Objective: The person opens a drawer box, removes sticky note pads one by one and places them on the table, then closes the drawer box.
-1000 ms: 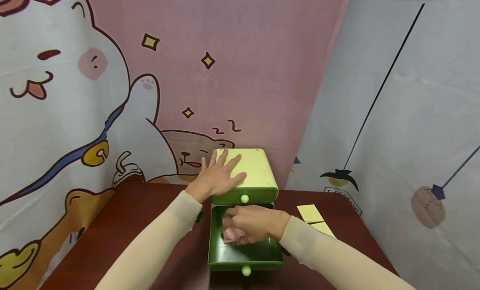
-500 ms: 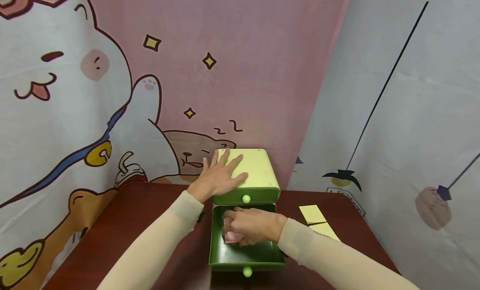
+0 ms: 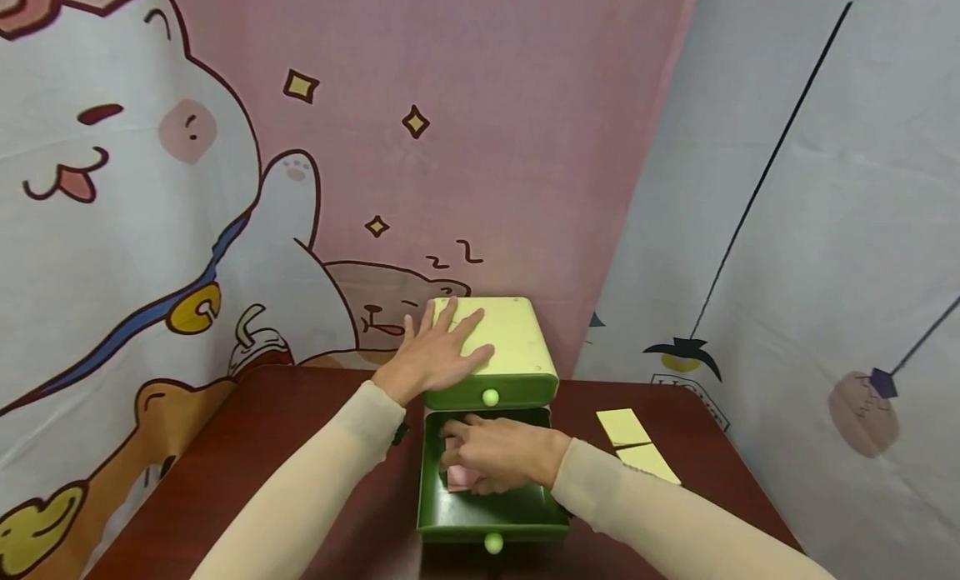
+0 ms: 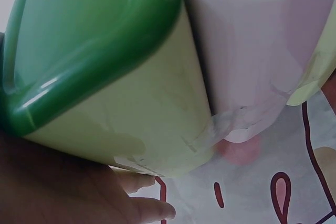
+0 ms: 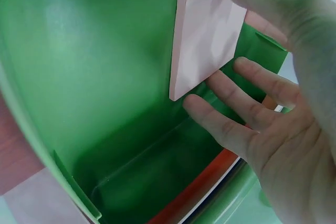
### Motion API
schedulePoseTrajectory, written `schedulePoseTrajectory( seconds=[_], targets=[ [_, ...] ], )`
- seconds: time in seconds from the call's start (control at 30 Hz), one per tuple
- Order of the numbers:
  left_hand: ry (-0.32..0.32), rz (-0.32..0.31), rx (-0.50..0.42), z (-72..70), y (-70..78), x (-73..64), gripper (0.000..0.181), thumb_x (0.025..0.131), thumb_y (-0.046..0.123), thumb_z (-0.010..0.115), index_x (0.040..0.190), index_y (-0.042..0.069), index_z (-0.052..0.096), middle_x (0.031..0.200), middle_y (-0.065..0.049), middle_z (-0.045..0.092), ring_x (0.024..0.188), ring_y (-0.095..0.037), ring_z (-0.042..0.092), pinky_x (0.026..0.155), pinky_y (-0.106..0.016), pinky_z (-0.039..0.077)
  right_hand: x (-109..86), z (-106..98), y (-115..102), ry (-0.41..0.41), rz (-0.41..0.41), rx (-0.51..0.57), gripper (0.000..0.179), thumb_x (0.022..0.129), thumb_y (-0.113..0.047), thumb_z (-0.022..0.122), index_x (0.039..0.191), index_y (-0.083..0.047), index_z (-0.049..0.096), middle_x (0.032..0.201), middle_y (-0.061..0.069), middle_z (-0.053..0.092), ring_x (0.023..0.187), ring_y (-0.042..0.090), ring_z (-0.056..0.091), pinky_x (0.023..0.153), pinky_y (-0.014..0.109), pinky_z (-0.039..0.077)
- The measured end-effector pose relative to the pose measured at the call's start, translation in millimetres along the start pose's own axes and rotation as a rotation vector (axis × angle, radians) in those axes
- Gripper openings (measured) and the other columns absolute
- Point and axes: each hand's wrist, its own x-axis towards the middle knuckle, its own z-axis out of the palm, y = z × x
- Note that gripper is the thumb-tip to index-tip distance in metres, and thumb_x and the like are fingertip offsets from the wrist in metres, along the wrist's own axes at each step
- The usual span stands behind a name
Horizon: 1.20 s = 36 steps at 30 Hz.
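A small two-drawer desktop organizer (image 3: 513,338) stands on the table, pale yellow on top with green drawers. My left hand (image 3: 431,359) rests on its top with the fingers spread. The lower drawer (image 3: 517,511) is pulled out; the upper one (image 3: 525,390) is closed. Inside the lower drawer, my right hand (image 3: 506,455) holds a pink sticky note pad (image 5: 207,40) by its edges, the thumb at one corner and fingers along the other sides. In the head view that hand covers much of the pad. The left wrist view shows the organizer's side and a few fingertips (image 4: 157,209).
Two yellow sticky note pads (image 3: 624,427) lie on the dark red table (image 3: 322,447), right of the organizer. Behind the table hangs a cloth (image 3: 510,147) printed with cartoon animals. A round light-green knob (image 3: 492,543) sticks out from the lower drawer's front.
The right hand has shifted slightly left inside the drawer, with the pink pad still at its fingers. The left hand stays put on the organizer's top.
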Motion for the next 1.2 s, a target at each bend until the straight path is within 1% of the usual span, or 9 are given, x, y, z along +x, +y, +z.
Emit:
schedulePoseTrajectory(
  seconds=[0.1,0.23,0.47,0.7,0.9,1.07,1.2],
  targets=[
    [0.002,-0.001,0.004,-0.2,-0.4,-0.4,0.082,0.116,0.08,0.036,0.187,0.042,0.024,0.199,-0.012,0.004,0.184,-0.05,-0.003,0.143,-0.083,0.0,-0.8,-1,-1,-0.008,-0.004,-0.013,0.049,0.1,-0.043,0.095,0.145,-0.038,0.077,0.166,0.002,0.062,0.142,0.023,0.069,0.101,0.026,0.067],
    [-0.001,0.003,0.003,-0.2,-0.8,0.2,0.082,0.116,0.08,0.036,0.188,0.042,0.024,0.199,-0.012,0.004,0.184,-0.05,-0.004,0.143,-0.083,-0.001,-2.6,-1,-1,-0.004,-0.006,-0.023,0.051,0.1,-0.044,0.094,0.148,-0.039,0.076,0.167,0.002,0.061,0.143,0.023,0.067,0.102,0.026,0.066],
    [-0.004,0.001,0.013,1.2,-1.7,1.6,0.083,0.115,0.081,0.035,0.188,0.042,0.023,0.199,-0.012,0.003,0.184,-0.05,-0.003,0.143,-0.083,0.0,-4.6,2,0,0.024,-0.025,-0.009,0.048,0.098,-0.044,0.096,0.142,-0.039,0.077,0.166,0.002,0.062,0.138,0.02,0.065,0.101,0.025,0.065],
    [-0.007,0.0,0.013,0.1,-0.4,1.1,0.082,0.116,0.08,0.035,0.188,0.042,0.023,0.2,-0.012,0.003,0.184,-0.05,-0.004,0.143,-0.083,0.0,-6.4,4,1,0.049,-0.035,-0.004,0.049,0.099,-0.041,0.096,0.141,-0.035,0.072,0.162,0.003,0.063,0.137,0.02,0.067,0.108,0.027,0.063],
    [-0.006,0.0,0.006,-0.3,-0.1,0.0,0.082,0.116,0.079,0.037,0.188,0.041,0.024,0.199,-0.012,0.003,0.184,-0.05,-0.003,0.143,-0.083,-0.002,-5.9,8,3,0.081,-0.047,0.018,0.046,0.099,-0.041,0.096,0.135,-0.031,0.069,0.155,0.002,0.066,0.132,0.018,0.071,0.113,0.027,0.062],
    [0.002,0.001,0.009,0.2,-0.4,1.1,0.082,0.116,0.078,0.038,0.188,0.04,0.025,0.199,-0.012,0.003,0.184,-0.05,-0.003,0.143,-0.083,-0.002,-7.2,9,3,0.12,-0.054,0.015,0.047,0.099,-0.043,0.096,0.133,-0.029,0.068,0.152,0.002,0.067,0.13,0.018,0.072,0.112,0.026,0.063],
    [0.006,0.0,0.011,0.8,-1.2,2.4,0.082,0.116,0.079,0.037,0.188,0.04,0.024,0.199,-0.012,0.003,0.184,-0.05,-0.003,0.144,-0.082,-0.002,-9.2,6,2,0.151,-0.057,0.016,0.049,0.098,-0.042,0.097,0.134,-0.027,0.067,0.153,0.003,0.066,0.13,0.019,0.071,0.112,0.028,0.063]
  ],
)
